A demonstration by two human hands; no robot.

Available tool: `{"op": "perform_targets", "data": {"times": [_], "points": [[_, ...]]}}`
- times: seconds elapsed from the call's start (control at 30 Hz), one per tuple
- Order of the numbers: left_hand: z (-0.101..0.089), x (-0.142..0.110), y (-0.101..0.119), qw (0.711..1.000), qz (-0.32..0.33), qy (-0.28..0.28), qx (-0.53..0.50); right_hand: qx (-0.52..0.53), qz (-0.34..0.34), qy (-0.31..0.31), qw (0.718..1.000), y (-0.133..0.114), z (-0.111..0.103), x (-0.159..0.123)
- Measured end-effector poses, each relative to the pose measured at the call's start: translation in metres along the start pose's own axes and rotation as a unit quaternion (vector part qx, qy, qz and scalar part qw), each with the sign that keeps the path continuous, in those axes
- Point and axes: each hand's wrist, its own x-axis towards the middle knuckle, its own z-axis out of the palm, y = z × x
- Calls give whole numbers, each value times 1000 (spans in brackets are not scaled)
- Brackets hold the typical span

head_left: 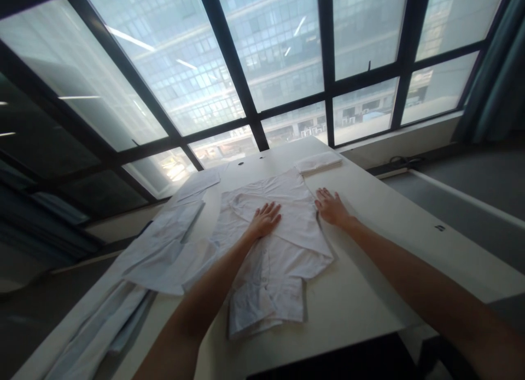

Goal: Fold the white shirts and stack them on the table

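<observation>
Bare forearms reach forward, left grip and right grip both palm down, fingers extended.

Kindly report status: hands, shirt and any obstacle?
Left hand flat on white shirt; right hand at its right edge. Shirt partly folded. Folded cloth lies just beyond.

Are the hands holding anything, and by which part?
Nothing appears held: the left hand lies flat on the white buttoned cloth shirt, the right hand rests open at its edge.

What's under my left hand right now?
Your left hand is on a white shirt lying on the table. The patch of cloth directly beneath it is covered, so I can't see that.
</observation>
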Motion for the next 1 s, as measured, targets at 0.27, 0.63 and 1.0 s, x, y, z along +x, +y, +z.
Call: {"op": "perform_targets", "data": {"times": [0.27, 0.63, 1.0], "points": [[1, -1, 2, 1000, -15, 0, -13, -36, -117, -130, 984, -21, 16, -2], [3, 0, 1, 1000, -8, 11, -12, 2, 35, 19, 999, 8, -2, 6], [4, -3, 3, 1000, -1, 26, -2, 0, -253, -103, 962, -62, 23, -33]]}}
